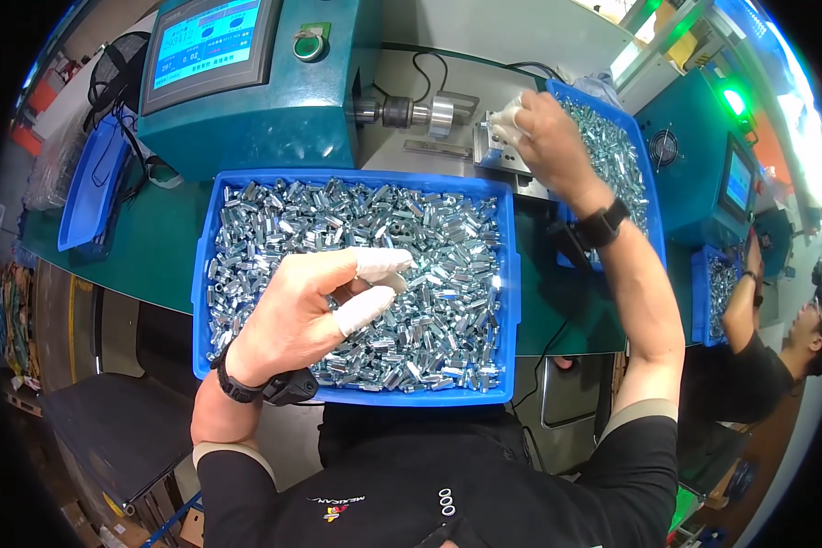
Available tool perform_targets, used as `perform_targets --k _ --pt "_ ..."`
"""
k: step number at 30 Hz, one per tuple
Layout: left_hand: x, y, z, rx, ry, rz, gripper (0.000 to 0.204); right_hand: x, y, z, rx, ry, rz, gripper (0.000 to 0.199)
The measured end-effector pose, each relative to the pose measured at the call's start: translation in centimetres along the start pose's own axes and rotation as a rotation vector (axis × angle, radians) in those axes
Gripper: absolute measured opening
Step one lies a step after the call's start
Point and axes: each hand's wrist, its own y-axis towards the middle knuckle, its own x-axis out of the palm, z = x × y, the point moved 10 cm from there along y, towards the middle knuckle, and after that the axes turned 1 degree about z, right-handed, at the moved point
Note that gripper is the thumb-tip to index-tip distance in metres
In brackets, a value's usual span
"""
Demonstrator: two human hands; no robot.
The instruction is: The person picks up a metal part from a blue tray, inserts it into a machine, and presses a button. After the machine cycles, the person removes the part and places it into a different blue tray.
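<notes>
Over a blue tray (511,301) full of small shiny hexagonal metal sleeves (447,338), my left hand (306,306) is curled with thumb and forefinger nearly together. White covers wrap those fingertips; whatever is between them cannot be told from the metal behind. My right hand (548,137) reaches forward to a metal fixture block (500,151) beside the machine's spindle (411,112). Its fingers, also in white covers, are pinched at the top of the block. What they hold is hidden.
A teal machine (338,119) with a lit screen (208,46) and green button (309,47) stands behind the tray. Another blue tray (644,146) of metal parts lies at right. Beyond it, a person (767,365) sits at a similar machine (703,173). A blue tray (91,196) sits at left.
</notes>
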Motion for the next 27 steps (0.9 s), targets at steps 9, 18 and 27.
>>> perform_targets --k 9,18,27 --pt "0.2 0.0 0.7 0.063 0.031 -0.021 0.035 3.5 -5.2 3.2 0.683 0.783 0.036 0.034" --pt "0.7 0.3 0.3 0.015 0.011 -0.030 0.036 4.8 -5.8 1.2 0.808 1.131 -0.018 0.043" --pt "1.2 0.7 -0.9 -0.088 -0.060 -0.042 0.035 6.0 -4.2 0.6 0.755 1.209 -0.228 0.046"
